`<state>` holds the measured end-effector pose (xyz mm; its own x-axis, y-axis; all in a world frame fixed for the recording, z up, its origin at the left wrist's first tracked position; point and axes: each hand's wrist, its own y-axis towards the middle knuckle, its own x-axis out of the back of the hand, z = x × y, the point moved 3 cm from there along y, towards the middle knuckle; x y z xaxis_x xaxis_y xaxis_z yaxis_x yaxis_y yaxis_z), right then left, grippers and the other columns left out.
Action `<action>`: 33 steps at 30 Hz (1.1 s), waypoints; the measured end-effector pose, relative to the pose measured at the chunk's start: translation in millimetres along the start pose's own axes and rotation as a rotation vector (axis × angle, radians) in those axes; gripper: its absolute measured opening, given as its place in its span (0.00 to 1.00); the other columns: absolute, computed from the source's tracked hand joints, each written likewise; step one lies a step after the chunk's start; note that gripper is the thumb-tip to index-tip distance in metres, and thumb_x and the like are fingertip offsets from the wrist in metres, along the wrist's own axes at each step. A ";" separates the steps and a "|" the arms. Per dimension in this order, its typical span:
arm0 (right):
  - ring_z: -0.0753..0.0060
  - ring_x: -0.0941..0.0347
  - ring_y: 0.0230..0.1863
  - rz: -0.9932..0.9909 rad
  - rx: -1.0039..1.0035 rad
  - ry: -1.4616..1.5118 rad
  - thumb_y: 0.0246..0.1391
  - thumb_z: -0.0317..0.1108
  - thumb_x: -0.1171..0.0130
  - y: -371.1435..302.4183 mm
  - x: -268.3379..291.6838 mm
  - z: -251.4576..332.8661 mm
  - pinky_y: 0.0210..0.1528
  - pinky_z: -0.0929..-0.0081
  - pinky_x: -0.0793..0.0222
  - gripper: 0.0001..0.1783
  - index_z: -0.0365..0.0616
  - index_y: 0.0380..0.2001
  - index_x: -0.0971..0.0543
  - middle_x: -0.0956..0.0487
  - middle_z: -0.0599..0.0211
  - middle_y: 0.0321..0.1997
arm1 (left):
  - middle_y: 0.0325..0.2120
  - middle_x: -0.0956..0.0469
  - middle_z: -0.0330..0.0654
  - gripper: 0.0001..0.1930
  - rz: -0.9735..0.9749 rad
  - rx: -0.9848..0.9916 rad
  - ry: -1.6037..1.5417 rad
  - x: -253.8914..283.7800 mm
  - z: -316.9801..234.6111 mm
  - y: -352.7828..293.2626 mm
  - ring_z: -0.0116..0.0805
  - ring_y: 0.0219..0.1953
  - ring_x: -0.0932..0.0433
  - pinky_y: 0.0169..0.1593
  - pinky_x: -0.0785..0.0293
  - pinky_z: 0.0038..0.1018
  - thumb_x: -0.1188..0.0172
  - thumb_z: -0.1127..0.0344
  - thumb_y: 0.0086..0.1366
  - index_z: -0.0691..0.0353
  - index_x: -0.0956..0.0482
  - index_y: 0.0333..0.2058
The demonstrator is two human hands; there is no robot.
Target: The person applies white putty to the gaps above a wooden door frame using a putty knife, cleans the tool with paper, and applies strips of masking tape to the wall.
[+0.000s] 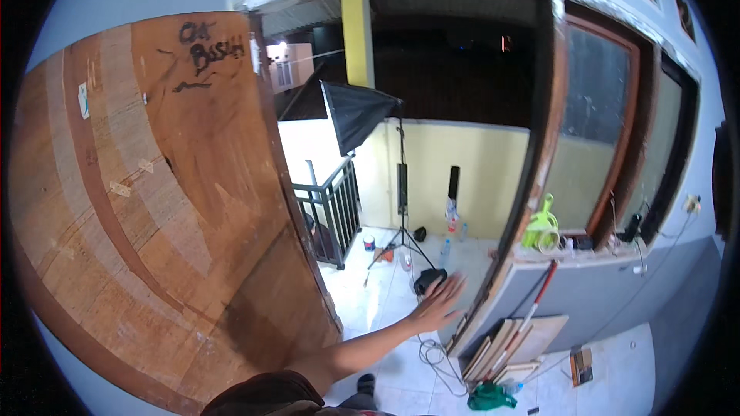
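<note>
My left hand (439, 306) is stretched out with its fingers spread, and nothing is in it. The left forearm, in a dark sleeve at its upper end, comes in from the lower edge and crosses in front of the doorway. In the picture the hand overlaps a black bundle (429, 281) on the floor beyond; no contact shows. Left of the arm stands a large brown wooden door (177, 208), patched with tape and marked with black writing. The worn door frame (515, 250) rises to the right of the hand. My right hand is out of view.
Beyond the doorway stand a softbox lamp (358, 112) on a tripod, a dark railing (339, 208) and several bottles. Boards (539, 339) lean below the window, near a cable (435, 362), a green bag (491, 396) and a small box (581, 367).
</note>
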<state>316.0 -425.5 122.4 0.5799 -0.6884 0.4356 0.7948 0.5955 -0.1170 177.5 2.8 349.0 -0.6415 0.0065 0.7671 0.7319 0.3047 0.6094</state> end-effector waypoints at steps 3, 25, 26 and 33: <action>0.52 0.31 0.63 -0.121 -0.262 -0.130 0.67 0.43 0.42 -59.1 71.4 -106.5 0.69 0.60 0.39 0.25 0.40 0.60 0.25 0.31 0.51 0.66 | 0.77 0.64 0.60 0.52 1.163 0.352 -0.099 -135.0 76.4 -265.6 0.63 0.73 0.43 0.69 0.44 0.63 0.47 0.35 0.69 0.38 0.73 0.76; 0.42 0.22 0.57 -0.162 -0.991 0.151 0.54 0.61 0.38 -258.6 -53.4 -186.8 0.60 0.54 0.27 0.33 0.44 0.51 0.16 0.18 0.44 0.54 | 0.49 0.21 0.46 0.19 0.982 0.263 -0.750 -405.5 74.1 -75.3 0.34 0.40 0.20 0.36 0.22 0.27 0.43 0.61 0.73 0.65 0.24 0.57; 0.41 0.22 0.56 -0.297 -1.090 0.164 0.55 0.61 0.39 -284.5 -54.9 -197.2 0.60 0.53 0.27 0.33 0.43 0.49 0.15 0.17 0.44 0.53 | 0.45 0.21 0.44 0.19 1.123 0.492 -0.779 -425.8 27.5 -61.5 0.32 0.39 0.20 0.35 0.24 0.27 0.42 0.63 0.72 0.62 0.25 0.58; 0.67 0.18 0.26 -1.050 -1.217 0.656 0.61 0.59 0.38 -387.3 0.9 -261.5 0.22 0.70 0.29 0.29 0.38 0.42 0.18 0.16 0.59 0.31 | 0.42 0.22 0.43 0.14 1.400 0.069 -0.505 -482.8 -72.4 -33.6 0.30 0.41 0.22 0.40 0.24 0.32 0.48 0.62 0.72 0.61 0.22 0.50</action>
<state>55.5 -765.1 -65.3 -0.5047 -0.7695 0.3912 0.3400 -0.5938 -0.7292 479.3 -79.5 -27.3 0.5354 0.6415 0.5495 0.8029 -0.1846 -0.5668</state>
